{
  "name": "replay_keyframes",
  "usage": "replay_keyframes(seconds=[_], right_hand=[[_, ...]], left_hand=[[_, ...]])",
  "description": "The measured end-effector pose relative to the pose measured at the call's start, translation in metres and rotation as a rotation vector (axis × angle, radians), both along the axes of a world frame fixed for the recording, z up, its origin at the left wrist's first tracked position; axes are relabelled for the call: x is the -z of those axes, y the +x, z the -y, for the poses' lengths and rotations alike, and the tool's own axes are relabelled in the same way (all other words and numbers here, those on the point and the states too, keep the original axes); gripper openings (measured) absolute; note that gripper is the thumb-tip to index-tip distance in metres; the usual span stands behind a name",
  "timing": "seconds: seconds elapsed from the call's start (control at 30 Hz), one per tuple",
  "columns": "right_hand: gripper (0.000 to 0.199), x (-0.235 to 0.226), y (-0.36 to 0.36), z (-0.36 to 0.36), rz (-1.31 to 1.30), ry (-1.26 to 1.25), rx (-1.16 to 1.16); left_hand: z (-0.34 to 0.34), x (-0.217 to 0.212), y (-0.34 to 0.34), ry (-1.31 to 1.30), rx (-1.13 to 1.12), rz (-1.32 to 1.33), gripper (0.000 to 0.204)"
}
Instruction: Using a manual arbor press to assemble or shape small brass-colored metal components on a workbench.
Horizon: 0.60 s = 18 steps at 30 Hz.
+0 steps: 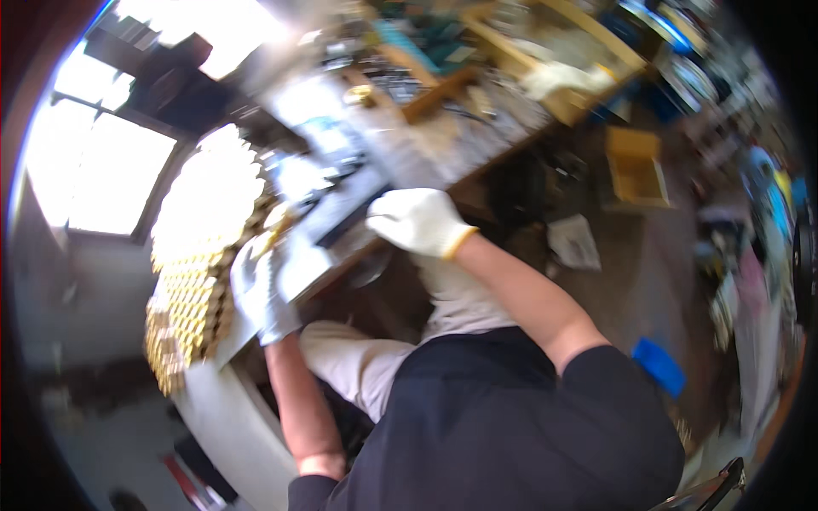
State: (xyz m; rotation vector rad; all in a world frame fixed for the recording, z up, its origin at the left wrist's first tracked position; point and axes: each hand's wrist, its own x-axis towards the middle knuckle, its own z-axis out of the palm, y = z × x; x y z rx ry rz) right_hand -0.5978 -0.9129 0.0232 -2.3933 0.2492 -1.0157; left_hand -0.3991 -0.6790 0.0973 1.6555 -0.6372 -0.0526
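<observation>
From where I stand, the person's two gloved hands are well apart at the near edge of the cluttered surface (300, 262). The left hand (262, 294) is just beside a tall stack of golden, many-sided pieces (192, 298) at the far left; a blurred yellowish piece (278, 220) shows at its fingertips, though I can't tell whether it's gripped. The right hand (419, 221) is curled beside a dark, flat block (348, 209), and I can't make out anything inside it. Farther off are wooden trays (436, 95) of small parts. Over to the right, an open yellowish box (632, 145) sits low, and a blue object (659, 367) lies nearer.
</observation>
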Motion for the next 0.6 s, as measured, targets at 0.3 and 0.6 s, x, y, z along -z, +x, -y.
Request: replay_keyframes(seconds=[0.3, 0.6], right_hand=[[0.017, -0.015, -0.004, -0.007, -0.076, 0.172, 0.009], [0.018, -0.015, -0.003, -0.006, -0.086, 0.142, 0.010]], left_hand=[[0.049, 0.005, -0.007, -0.225, 0.206, -0.195, 0.044], [0.095, -0.035, 0.011, 0.158, 0.131, 0.148, 0.046]])
